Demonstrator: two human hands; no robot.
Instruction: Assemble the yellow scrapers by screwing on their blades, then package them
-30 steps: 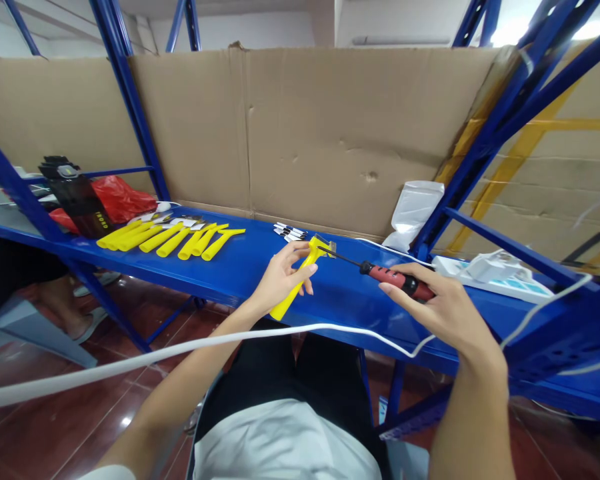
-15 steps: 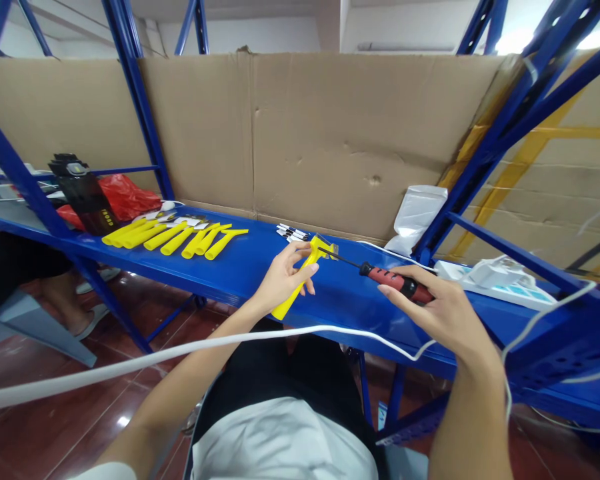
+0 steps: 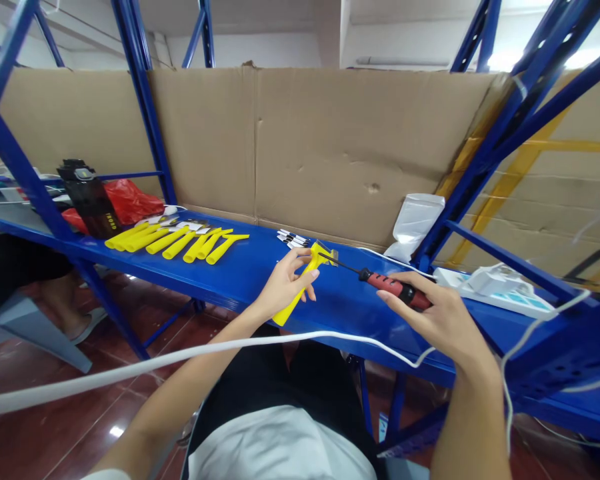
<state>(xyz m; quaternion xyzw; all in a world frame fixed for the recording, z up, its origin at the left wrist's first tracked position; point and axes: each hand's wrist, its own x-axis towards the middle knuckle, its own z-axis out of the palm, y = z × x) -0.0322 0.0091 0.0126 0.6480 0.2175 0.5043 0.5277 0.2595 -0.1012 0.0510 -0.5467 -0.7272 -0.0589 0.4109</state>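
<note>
My left hand (image 3: 291, 279) is closed around a yellow scraper (image 3: 293, 304), whose head with a thin clear or metallic blade piece points up and right. In my right hand (image 3: 437, 313) lies a screwdriver (image 3: 385, 283) with a red and black handle. Its dark shaft reaches left, and the tip touches the scraper's head. Several more yellow scrapers (image 3: 180, 244) lie in a row to the left on the blue shelf (image 3: 250, 280). Beyond my left hand rest some small black-and-white pieces (image 3: 293, 238), too small to name.
A cardboard sheet (image 3: 330, 147) stands along the back. Blue posts (image 3: 147, 107) frame the shelf. At right are a power strip (image 3: 500, 290) and a plastic bag (image 3: 416, 223); at left, a black box-like object (image 3: 87, 200) and a red bag (image 3: 133, 202). A white cable (image 3: 205, 350) crosses in front.
The camera view has shifted slightly, so the scene sits a little lower. Both hands keep their grips, and the screwdriver tip stays at the scraper's head.
</note>
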